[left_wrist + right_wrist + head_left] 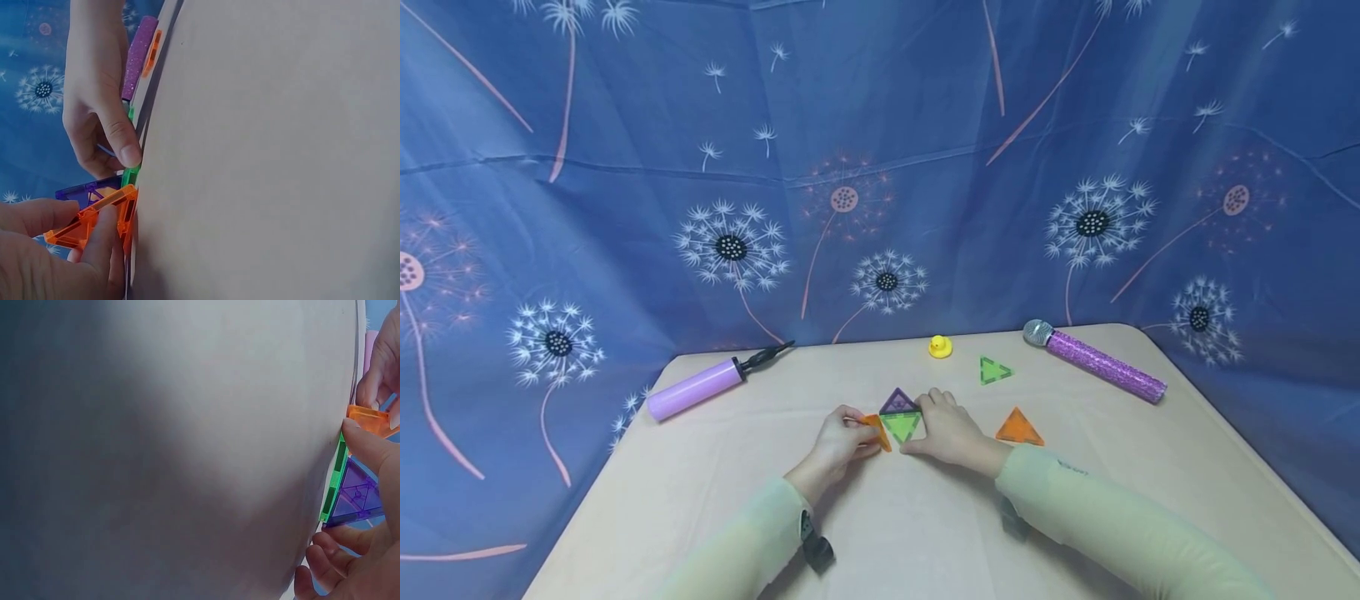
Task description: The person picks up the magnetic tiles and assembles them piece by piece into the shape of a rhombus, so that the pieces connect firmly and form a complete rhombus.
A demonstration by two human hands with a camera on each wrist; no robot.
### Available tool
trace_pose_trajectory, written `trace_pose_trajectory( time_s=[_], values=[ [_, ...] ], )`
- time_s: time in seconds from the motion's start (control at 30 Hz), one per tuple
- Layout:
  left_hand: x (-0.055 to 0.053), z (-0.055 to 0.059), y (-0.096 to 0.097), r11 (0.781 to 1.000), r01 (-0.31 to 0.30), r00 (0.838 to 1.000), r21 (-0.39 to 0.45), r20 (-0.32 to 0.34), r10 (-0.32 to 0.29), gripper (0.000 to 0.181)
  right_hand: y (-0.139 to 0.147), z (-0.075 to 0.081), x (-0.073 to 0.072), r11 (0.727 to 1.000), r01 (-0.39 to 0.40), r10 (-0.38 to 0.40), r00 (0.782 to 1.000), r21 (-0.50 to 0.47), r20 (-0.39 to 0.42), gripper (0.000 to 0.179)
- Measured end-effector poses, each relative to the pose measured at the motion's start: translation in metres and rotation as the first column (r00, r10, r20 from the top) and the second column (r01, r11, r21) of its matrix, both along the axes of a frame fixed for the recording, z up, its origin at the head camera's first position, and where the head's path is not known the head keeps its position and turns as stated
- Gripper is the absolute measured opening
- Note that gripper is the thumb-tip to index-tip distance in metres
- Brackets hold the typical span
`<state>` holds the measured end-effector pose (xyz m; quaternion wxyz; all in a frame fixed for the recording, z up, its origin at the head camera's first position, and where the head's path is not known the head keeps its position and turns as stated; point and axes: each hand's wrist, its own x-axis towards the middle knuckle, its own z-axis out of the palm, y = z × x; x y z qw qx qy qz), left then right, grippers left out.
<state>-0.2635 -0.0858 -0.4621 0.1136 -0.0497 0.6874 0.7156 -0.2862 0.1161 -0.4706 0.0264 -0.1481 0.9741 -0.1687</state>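
Between thumb and fingers, my left hand (837, 442) pinches an orange triangular magnetic tile (90, 225), raised on edge at the left side of a green triangular tile (901, 425). Whether a second orange tile is joined to it, I cannot tell. The green tile lies flat on the table. Along its far edge a purple triangular tile (357, 495) stands up, tilted. My right hand (953, 429) holds the green and purple pair from the right, thumb at the green tile's near corner and fingers curled by the purple tile's side.
Right of the hands lie an orange triangular tile (1019, 427) and a green triangular tile (995, 371). Toward the back are a yellow rubber duck (940, 347), a glittery purple microphone (1101, 364) and a lilac hand pump (700, 390). A blue dandelion-print curtain (887, 200) hangs behind the table.
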Motion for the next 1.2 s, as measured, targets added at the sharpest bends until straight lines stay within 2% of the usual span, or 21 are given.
trace_pose_trajectory(
  time_s=[0.27,0.6,0.87,1.2],
  values=[
    [-0.005,-0.002,0.005,0.999,0.027,1.0,0.017,0.002,-0.027,0.032,0.0,0.001,0.001,1.0,0.005,-0.005,1.0,0.005,-0.009,0.09],
    [-0.012,-0.002,0.01,0.999,0.05,0.999,-0.007,0.0,-0.05,0.029,0.0,0.001,0.0,1.0,0.006,-0.006,1.0,0.014,-0.012,0.092],
    [-0.016,-0.004,0.013,0.996,0.046,0.999,-0.079,0.025,-0.045,0.032,0.001,-0.001,-0.001,1.0,-0.004,0.004,1.0,0.009,-0.007,0.091],
    [-0.018,-0.001,0.018,0.982,0.006,0.999,-0.191,0.053,0.004,0.04,0.0,-0.002,0.0,1.0,-0.002,0.002,1.0,0.008,-0.011,0.09]
  ],
)
